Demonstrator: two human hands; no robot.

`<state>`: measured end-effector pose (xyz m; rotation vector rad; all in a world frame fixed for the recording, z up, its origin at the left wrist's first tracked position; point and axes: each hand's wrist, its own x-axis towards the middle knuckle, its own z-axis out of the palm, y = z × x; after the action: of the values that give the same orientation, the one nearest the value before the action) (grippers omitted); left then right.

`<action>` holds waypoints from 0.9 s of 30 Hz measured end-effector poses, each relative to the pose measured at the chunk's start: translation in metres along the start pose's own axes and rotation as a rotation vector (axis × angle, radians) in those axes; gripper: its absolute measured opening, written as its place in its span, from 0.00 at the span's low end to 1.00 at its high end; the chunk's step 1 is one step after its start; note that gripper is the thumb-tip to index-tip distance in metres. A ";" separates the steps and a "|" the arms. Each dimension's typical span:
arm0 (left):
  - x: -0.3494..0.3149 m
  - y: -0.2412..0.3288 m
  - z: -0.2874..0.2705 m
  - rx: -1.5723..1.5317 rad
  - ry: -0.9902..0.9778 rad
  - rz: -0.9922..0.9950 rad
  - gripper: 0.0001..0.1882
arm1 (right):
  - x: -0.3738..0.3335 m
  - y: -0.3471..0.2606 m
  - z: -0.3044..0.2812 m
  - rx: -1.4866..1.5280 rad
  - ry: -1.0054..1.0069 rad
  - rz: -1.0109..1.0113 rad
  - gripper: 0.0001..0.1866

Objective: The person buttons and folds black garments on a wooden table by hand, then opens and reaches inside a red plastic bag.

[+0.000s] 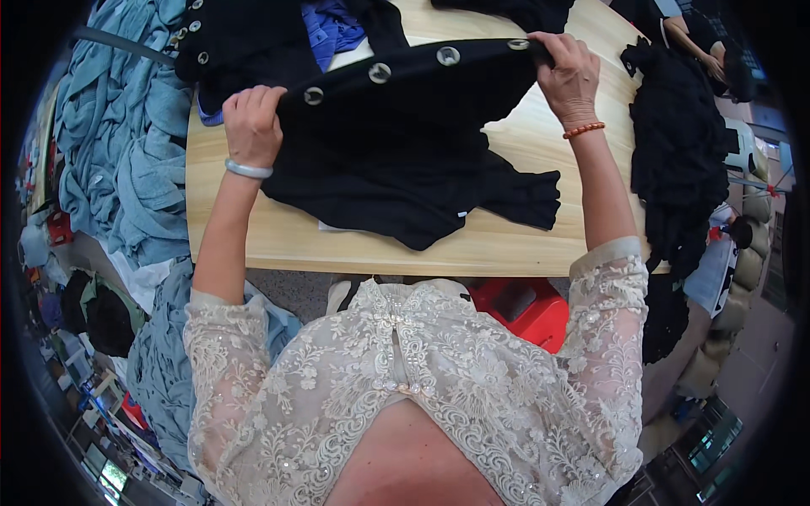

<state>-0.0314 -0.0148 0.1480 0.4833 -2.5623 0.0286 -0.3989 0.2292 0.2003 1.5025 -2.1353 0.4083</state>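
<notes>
A black buttoned cardigan (380, 152) is stretched between my two hands above the wooden table (354, 249). Along its upper edge runs a row of several large round buttons (380, 73). My left hand (253, 126), with a pale bangle at the wrist, is closed on one end of that edge. The other end is gripped by my right hand (569, 76), which wears a reddish bead bracelet. The cardigan's lower part and a ruffled sleeve cuff (540, 200) lie on the tabletop. My fingertips are partly hidden by the cloth.
Blue-grey knitwear (126, 143) is heaped along the table's left side. Black garments (679, 143) hang over the right edge; more dark clothing with a blue piece (333, 32) lies at the far side. A red stool (523, 312) stands under the near edge. Another person's hand (715, 63) shows at the far right.
</notes>
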 end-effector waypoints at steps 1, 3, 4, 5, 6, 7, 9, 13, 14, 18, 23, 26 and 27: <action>-0.007 -0.008 0.007 0.067 0.034 0.011 0.16 | -0.006 -0.002 0.009 0.008 -0.020 -0.032 0.14; -0.030 -0.013 0.022 0.118 -0.094 -0.021 0.16 | -0.040 -0.011 0.029 0.029 -0.199 -0.046 0.15; -0.047 -0.007 0.029 0.134 -0.125 -0.037 0.18 | -0.061 -0.022 0.036 0.013 -0.203 -0.028 0.18; -0.067 0.001 0.035 0.152 -0.156 -0.055 0.20 | -0.083 -0.035 0.036 0.058 -0.255 0.001 0.22; -0.096 0.003 0.039 0.050 -0.217 -0.116 0.22 | -0.103 -0.051 0.032 0.198 -0.336 0.050 0.23; -0.123 0.004 0.043 -0.059 -0.273 -0.175 0.24 | -0.120 -0.066 0.025 0.351 -0.362 0.047 0.20; -0.161 0.009 0.041 -0.094 -0.331 -0.191 0.25 | -0.164 -0.090 0.020 0.561 -0.439 0.053 0.13; -0.187 0.010 0.033 -0.171 -0.463 -0.293 0.30 | -0.215 -0.150 0.008 0.600 -0.571 0.070 0.17; -0.186 0.009 0.032 -0.166 -0.463 -0.296 0.30 | -0.216 -0.161 0.008 0.597 -0.566 0.106 0.18; -0.188 -0.002 0.025 -0.186 -0.597 -0.422 0.32 | -0.209 -0.167 0.010 0.499 -0.692 0.089 0.19; -0.182 0.011 0.000 -0.105 -0.677 -0.250 0.31 | -0.193 -0.168 0.012 0.528 -0.780 0.061 0.18; -0.193 0.015 -0.005 -0.025 -0.611 -0.169 0.24 | -0.178 -0.188 0.016 0.644 -0.702 0.047 0.17; -0.197 0.016 -0.006 -0.043 -0.545 -0.137 0.21 | -0.172 -0.197 0.016 0.717 -0.670 0.053 0.17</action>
<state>0.1233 0.0662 0.0552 0.7305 -3.0395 -0.2378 -0.1717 0.2878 0.0845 2.2149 -2.7080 0.8529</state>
